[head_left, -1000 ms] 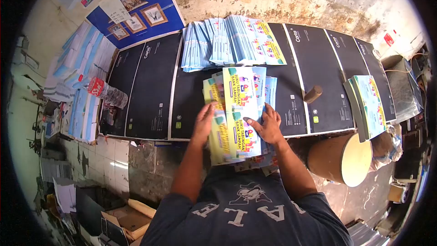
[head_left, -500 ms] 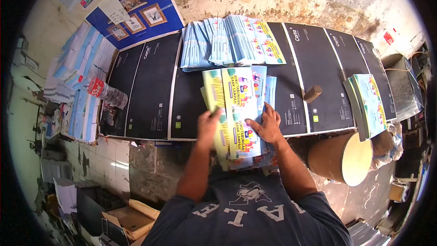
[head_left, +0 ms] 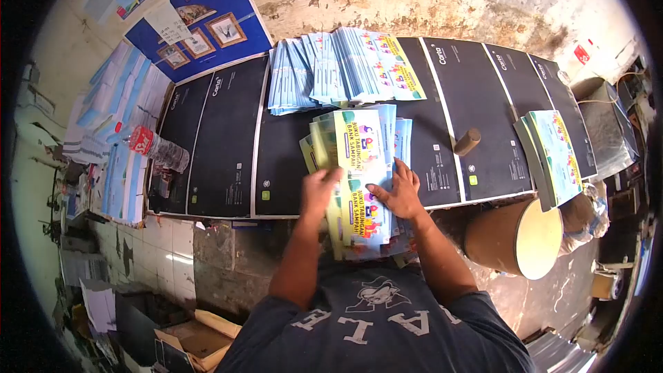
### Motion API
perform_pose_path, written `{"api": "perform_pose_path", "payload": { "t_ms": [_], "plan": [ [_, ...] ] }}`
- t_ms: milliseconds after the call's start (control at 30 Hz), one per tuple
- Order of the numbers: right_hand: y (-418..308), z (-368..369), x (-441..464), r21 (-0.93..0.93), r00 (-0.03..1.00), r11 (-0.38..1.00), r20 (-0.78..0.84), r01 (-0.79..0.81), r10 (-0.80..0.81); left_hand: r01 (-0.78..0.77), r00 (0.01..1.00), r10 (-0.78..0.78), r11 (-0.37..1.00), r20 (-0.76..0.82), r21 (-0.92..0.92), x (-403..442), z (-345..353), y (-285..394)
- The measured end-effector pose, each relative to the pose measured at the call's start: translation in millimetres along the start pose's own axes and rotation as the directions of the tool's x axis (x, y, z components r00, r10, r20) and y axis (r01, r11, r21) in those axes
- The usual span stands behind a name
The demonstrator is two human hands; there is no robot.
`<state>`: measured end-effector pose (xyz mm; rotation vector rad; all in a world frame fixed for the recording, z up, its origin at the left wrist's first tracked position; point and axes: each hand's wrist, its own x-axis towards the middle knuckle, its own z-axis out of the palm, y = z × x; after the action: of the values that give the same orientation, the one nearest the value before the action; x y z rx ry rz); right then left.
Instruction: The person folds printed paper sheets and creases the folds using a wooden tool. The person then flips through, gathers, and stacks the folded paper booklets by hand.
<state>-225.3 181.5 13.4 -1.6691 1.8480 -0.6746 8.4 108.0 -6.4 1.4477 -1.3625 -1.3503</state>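
Observation:
Printed booklets (head_left: 366,148), their yellow, white and blue covers reading "BUKU TABUNGAN BANK SAMPAH", lie in a loose pile at the table's front edge. My right hand (head_left: 400,192) grips the pile's right side, its thumb on the top cover and its fingers along the right edge. At the left edge, my left hand (head_left: 319,193) is smeared by motion, so its hold on the booklets is unclear. Just behind lies a fanned row of similar light-blue booklets (head_left: 345,65).
Black boards marked "Carta" cover the table (head_left: 228,131). To the right are a short brown cylinder (head_left: 467,142) and another booklet stack (head_left: 554,152) over the edge. A plastic bottle (head_left: 159,148) lies left, beside paper stacks (head_left: 124,159). A round drum (head_left: 514,238) stands below right.
The yellow left margin of the booklets, fanned out before, is now mostly covered by the top booklet. My left hand has shifted slightly along that edge. The view has moved a little.

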Motion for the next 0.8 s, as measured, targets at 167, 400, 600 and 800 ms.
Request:
{"api": "perform_pose_path", "payload": {
  "t_ms": [167, 400, 600, 800],
  "plan": [
    [10.0, 3.3, 1.4, 0.053, 1.000, 0.998, 0.017, 0.024, -0.025, -0.054, 0.999, 0.047, 0.844, -0.027, -0.534, -19.6, -104.3, 40.6],
    [19.4, 16.7, 2.2, 0.012, 0.996, 0.999, -0.080, 0.052, -0.051, -0.222, 0.975, 0.222, 0.961, -0.019, -0.164, -0.5, 11.6, 22.2],
    [11.7, 10.7, 1.9, 0.173, 0.996, 0.984, -0.086, 0.029, -0.015, -0.237, 0.971, 0.223, 0.930, -0.082, -0.282, -3.1, 24.9, 20.4],
    [13.0, 4.3, 1.7, 0.122, 1.000, 0.992, -0.015, 0.007, -0.005, -0.254, 0.958, 0.258, 0.966, -0.126, 0.048, 6.5, 19.1, 1.9]
  ]
}}
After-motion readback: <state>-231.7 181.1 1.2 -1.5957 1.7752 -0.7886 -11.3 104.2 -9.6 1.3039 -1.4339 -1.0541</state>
